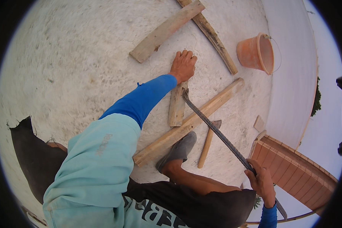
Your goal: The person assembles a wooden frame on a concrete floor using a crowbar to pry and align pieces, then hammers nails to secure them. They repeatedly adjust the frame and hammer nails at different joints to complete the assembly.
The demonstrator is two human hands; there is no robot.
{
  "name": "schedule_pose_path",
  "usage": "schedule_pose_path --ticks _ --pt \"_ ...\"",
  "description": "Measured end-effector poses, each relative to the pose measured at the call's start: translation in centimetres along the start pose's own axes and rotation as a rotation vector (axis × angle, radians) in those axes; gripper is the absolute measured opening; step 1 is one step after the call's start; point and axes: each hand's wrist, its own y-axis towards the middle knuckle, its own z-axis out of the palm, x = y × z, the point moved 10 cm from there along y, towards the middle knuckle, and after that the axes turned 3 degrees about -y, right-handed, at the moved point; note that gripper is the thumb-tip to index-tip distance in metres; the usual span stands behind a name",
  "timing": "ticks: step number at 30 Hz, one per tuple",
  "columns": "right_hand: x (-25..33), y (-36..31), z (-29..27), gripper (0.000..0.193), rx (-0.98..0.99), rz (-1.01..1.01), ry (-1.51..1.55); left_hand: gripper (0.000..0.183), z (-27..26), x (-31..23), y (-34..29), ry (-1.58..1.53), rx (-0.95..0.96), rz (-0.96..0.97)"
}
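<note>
My left hand [183, 65] is closed over the far end of a short wooden board [176, 108] and holds it against the floor. The board's near end meets a longer wooden beam [216, 100] that lies aslant; whether it rests on the beam cannot be made out. In my right hand [263, 181] is a long ribbed steel bar [226, 140], gripped near its close end with the fingers wrapped round it. Its bent far tip touches or sits just at the board's right edge, below my left hand. A hammer [206, 148] with a wooden handle lies right of my shoe.
Two more planks lie crossed farther off, a wide one [163, 32] and a narrow dark one [216, 40]. An orange bucket [250, 53] lies tipped by the white wall [292, 49]. My shoe [178, 150] is against the beam. Reddish bricklike panels [292, 167] stand at lower right.
</note>
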Motion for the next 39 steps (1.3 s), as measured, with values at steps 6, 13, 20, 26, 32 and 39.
schedule_pose_path --ticks 6,13,20,26,32,39 --pt "-2.4 -5.0 11.8 0.038 -0.023 0.151 0.412 0.019 1.0 0.0 0.2 0.063 0.084 0.009" --pt "-1.1 -5.0 10.5 0.041 -0.190 0.079 0.334 0.021 0.2 -0.2 -0.7 0.040 0.163 0.122" --pt "-0.3 -5.0 7.1 0.040 -0.238 -0.010 0.251 0.033 -1.7 1.0 -2.1 0.189 0.255 0.127" --pt "0.0 -4.8 6.7 0.037 -0.204 0.033 0.186 0.033 -2.8 0.6 -2.9 0.212 0.181 0.184" --pt "-0.4 -4.9 8.1 0.036 -0.234 0.005 0.239 0.027 -7.9 -5.3 -5.3 -0.089 -0.080 0.402" --pt "-1.1 -3.7 5.0 0.034 -0.229 -0.114 0.205 0.024 -5.6 -14.9 -20.5 -0.797 0.599 0.009"
